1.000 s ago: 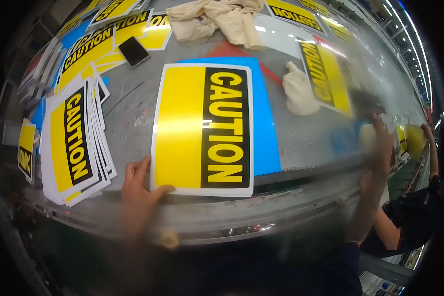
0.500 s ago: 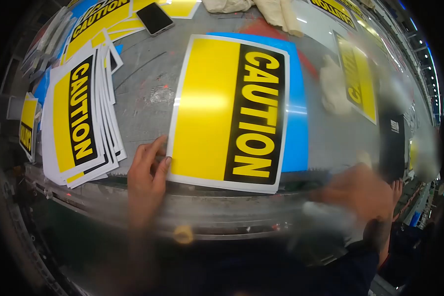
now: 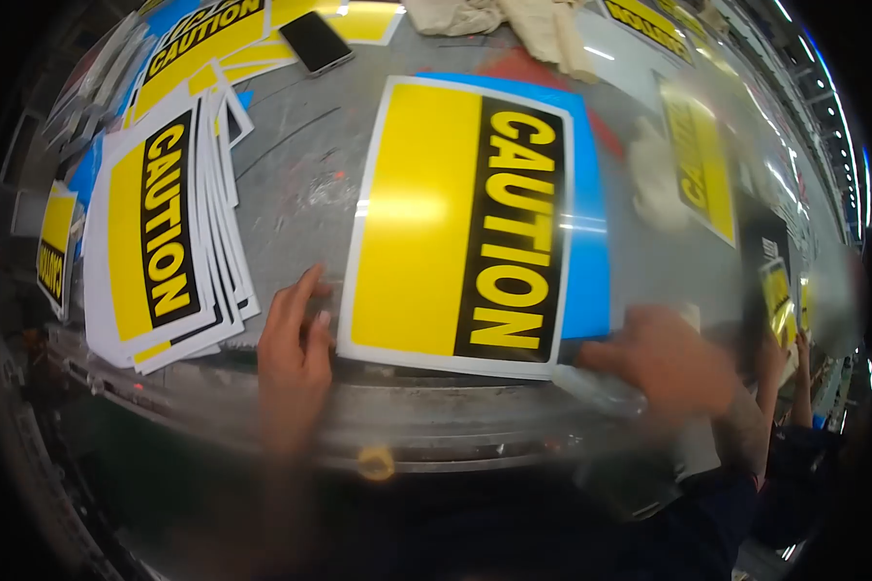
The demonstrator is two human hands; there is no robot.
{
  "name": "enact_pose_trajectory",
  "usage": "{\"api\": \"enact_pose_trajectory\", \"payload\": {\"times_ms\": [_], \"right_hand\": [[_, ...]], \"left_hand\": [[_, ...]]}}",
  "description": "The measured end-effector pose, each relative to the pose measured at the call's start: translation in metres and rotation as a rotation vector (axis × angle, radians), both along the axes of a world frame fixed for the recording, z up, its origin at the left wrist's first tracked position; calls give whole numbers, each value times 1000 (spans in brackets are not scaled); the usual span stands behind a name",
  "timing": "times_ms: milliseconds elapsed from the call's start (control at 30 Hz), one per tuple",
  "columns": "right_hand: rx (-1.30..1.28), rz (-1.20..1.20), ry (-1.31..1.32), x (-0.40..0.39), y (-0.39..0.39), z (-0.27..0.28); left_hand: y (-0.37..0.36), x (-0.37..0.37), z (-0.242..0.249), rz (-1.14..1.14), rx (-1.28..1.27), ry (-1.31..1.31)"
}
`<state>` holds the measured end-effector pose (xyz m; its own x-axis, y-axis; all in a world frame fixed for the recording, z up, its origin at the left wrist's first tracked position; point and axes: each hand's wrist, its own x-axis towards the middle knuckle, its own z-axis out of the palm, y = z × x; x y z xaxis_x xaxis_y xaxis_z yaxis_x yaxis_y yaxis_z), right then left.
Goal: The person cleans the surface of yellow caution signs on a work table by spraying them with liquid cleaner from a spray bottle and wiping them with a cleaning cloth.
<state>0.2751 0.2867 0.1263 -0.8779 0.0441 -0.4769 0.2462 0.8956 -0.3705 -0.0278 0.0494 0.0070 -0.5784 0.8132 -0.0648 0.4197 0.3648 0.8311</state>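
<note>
Latest change: the right hand [image 3: 673, 363] has closed in on the lower right corner of the caution sign [image 3: 455, 228], while the left hand [image 3: 295, 339] has taken its thumb off the lower left. The sign thus appears to lie unheld on the left.
Sign's place: centre of the frame, flat, partly over a blue sheet [image 3: 589, 252].
Sign's direction: lettering reads downward, its head facing right; long axis runs up the frame, top leaning slightly right.
Left hand: fingers parted, just beside the sign, grasping nothing.
Right hand: blurred, by a clear, film-like piece [image 3: 601, 392]; I cannot tell whether it grips.
</note>
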Motion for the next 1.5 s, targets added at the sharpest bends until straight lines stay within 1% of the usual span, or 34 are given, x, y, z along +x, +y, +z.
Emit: {"api": "enact_pose_trajectory", "payload": {"times_ms": [33,133,233,333,367,467,567,667,700,800,833,900,1000,1100,1167,1233,1333,1400,1500], "right_hand": [[-27,-74,59,-1,1,0],[202,-347,168,4,12,-3],[270,-539,392,14,40,-11],[264,-438,607,16,35,-2],[122,-516,444,13,28,10],[72,-337,216,11,11,14],[-136,-269,155,-4,-3,9],[-92,-240,295,-22,-5,-4],[-71,-261,209,-33,0,2],[173,-312,457,-43,29,-16],[153,-394,508,-45,39,-16],[113,-554,609,-45,56,-12],[-13,-661,571,-32,65,0],[124,-649,563,-21,69,-4],[150,-709,513,-15,66,-3],[205,-715,517,-16,68,-7],[268,-663,586,-17,66,-16],[137,-665,568,-22,62,-7],[-129,-530,653,-34,50,5]], "left_hand": [[-1,0,-1,10,4,-4],[-2,2,2,30,-9,-39],[-2,2,4,37,-23,-38],[-7,-1,-8,-5,-7,88],[-7,-1,-7,-12,-11,106],[-6,-3,-7,-6,-28,116],[-4,-1,-7,5,-11,104],[-3,0,-4,-14,-24,126],[-5,-1,-5,-27,-16,110],[-7,-1,-5,-26,5,95],[-8,-1,-7,-18,20,66],[-11,-3,-9,-10,15,113],[-12,-4,-9,2,7,121],[-9,-5,-8,-7,6,124],[-7,-4,-9,-34,6,142],[-7,-4,-14,-59,15,176],[-7,-4,-15,-39,5,143],[-7,-1,-10,-14,-3,114],[-6,-1,-9,-4,4,113]]}}
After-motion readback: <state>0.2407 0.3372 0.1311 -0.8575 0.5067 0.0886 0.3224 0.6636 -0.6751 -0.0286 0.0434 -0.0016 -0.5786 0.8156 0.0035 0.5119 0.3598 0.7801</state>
